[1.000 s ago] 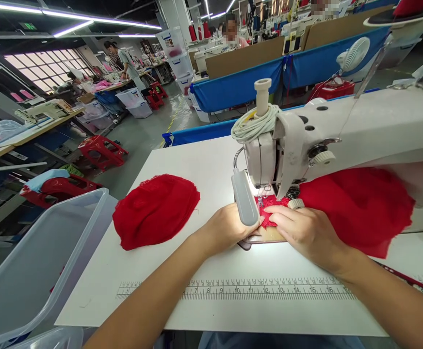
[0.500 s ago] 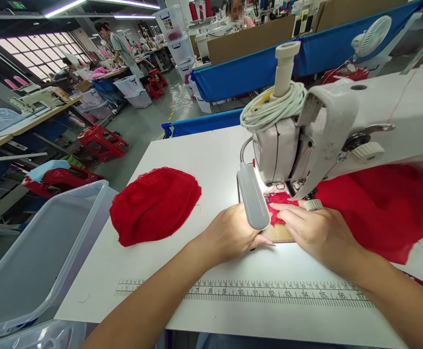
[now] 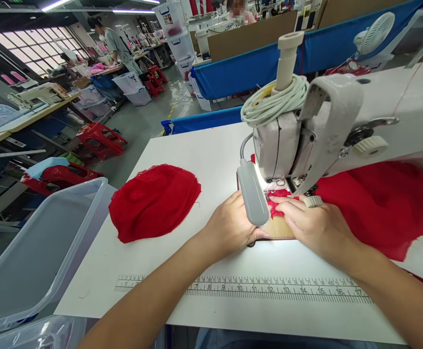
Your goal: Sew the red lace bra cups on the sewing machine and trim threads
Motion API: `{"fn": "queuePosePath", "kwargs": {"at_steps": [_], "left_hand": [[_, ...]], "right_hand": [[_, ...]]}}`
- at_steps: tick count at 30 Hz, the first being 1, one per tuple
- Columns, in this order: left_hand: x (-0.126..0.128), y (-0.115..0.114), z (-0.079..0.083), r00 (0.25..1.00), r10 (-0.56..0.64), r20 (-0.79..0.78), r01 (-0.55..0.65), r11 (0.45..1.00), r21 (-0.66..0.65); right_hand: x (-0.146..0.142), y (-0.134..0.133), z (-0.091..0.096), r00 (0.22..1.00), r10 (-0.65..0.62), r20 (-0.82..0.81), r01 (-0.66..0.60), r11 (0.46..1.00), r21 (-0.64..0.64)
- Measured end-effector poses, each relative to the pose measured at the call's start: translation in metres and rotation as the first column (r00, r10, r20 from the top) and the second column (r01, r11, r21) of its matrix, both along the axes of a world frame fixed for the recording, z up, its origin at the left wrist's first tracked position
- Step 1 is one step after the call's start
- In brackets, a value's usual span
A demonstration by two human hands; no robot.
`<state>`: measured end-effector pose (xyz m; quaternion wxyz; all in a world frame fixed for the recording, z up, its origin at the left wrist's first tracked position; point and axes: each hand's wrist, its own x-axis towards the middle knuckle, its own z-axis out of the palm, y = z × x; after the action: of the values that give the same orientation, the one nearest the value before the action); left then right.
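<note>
Both hands (image 3: 269,225) flat on red lace piece (image 3: 279,203), long axis toward machine (image 3: 306,131).

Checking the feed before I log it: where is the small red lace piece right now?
In the head view, the small red lace piece lies under the sewing machine head, pressed by the right hand, with the left hand beside it.

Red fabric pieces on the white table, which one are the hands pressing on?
The small red lace piece under the sewing machine's needle, not the left stack or right pile.
</note>
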<state>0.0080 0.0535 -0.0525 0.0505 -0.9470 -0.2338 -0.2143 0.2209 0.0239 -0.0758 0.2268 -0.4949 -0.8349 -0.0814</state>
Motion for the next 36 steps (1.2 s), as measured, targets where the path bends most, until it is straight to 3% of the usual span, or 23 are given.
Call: {"fn": "queuePosePath", "kwargs": {"at_steps": [12,16,28,36], "left_hand": [[-0.01,0.006,0.0,0.991,0.004,-0.133,-0.009,0.999,-0.035],[-0.013,0.005,0.003,0.983,0.013,-0.183,-0.022,0.999,-0.045],[-0.011,0.006,0.016,0.984,-0.035,-0.176,0.026,0.998,-0.052],[-0.012,0.005,0.013,0.976,-0.002,-0.219,-0.015,0.997,-0.075]], "right_hand": [[-0.001,-0.001,0.001,1.0,-0.002,0.004,0.002,1.0,0.013],[-0.002,-0.001,0.002,1.0,0.002,-0.021,-0.001,0.997,0.075],[-0.004,-0.002,0.002,0.997,0.016,-0.069,-0.012,0.998,0.068],[-0.003,0.0,0.0,0.999,-0.002,-0.042,0.006,0.996,0.09]]}}
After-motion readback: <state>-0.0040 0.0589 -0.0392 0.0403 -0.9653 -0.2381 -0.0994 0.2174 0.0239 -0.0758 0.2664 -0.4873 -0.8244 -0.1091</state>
